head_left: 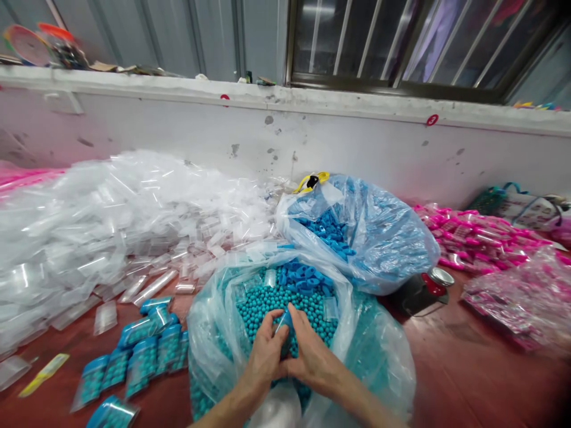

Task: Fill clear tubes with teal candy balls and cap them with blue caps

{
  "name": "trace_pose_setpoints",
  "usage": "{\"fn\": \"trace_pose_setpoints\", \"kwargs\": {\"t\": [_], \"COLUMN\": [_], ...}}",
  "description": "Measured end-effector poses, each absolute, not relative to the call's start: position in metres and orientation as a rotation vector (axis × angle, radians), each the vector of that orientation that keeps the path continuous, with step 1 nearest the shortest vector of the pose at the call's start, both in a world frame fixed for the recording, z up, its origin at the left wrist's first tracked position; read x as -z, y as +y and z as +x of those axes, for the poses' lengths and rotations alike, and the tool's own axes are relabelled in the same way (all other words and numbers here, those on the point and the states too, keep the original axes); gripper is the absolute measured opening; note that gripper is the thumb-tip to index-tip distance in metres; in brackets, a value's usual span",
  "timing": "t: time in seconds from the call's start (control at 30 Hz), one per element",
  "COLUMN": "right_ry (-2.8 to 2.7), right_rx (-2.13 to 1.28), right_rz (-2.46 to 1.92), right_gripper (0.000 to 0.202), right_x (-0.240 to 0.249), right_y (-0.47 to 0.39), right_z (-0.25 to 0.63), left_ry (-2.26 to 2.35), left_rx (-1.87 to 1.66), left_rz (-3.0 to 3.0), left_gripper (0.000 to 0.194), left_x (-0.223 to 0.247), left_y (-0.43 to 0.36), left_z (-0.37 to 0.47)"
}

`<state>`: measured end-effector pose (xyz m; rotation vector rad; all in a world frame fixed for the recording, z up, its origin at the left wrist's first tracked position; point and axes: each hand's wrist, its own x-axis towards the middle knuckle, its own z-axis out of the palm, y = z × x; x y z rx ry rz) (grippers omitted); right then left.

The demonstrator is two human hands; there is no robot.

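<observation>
Both my hands meet over an open plastic bag [209, 315] of teal beads [263, 306]. Between the fingertips of my left hand [264, 351] and my right hand [310, 353] is a small container with a blue cap [284, 321]; its lower part is mostly hidden by my fingers. Blue caps [306, 278] lie on the beads at the back of the bag, and a clear empty container [331, 309] rests at the right side of the beads. Under my wrists sits a white rounded object [279, 407], partly covered.
Capped containers filled with teal beads [143, 362] lie on the red table [482, 380] at left, near a yellow strip [43, 374]. Clear containers [111, 220] are heaped behind. A bag of blue parts [383, 232], a dark jar [419, 291] and pink items [486, 238] stand rightward.
</observation>
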<state>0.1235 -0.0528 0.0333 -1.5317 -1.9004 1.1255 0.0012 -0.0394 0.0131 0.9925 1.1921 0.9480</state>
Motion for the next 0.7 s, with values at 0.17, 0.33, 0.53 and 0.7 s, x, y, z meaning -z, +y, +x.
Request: {"fn": "trace_pose_setpoints", "kwargs": {"t": [0.17,0.33,0.53,0.7], "right_ry": [-1.919,-1.917,-1.924,-1.892], "right_rx": [-0.857,-0.740,-0.649,-0.677], "right_rz": [-1.615,-1.469,-1.445,-1.513], "right_gripper": [0.081,0.059,0.058,0.064], "right_x": [-0.028,-0.039,-0.033,-0.018], "right_y": [-0.054,-0.059,-0.066,-0.068], "right_z": [0.115,0.113,0.111,0.108], "left_ry": [1.019,0.859,1.071,1.144], "left_rx": [-0.928,-0.910,-0.939,-0.910], "left_rz": [1.024,0.983,1.024,1.187], "left_gripper": [0.054,0.037,0.026,0.020], "left_x": [-0.026,-0.032,-0.029,-0.024], "left_y": [-0.039,-0.042,-0.049,-0.043], "left_z": [-0.004,-0.002,0.007,0.008]}}
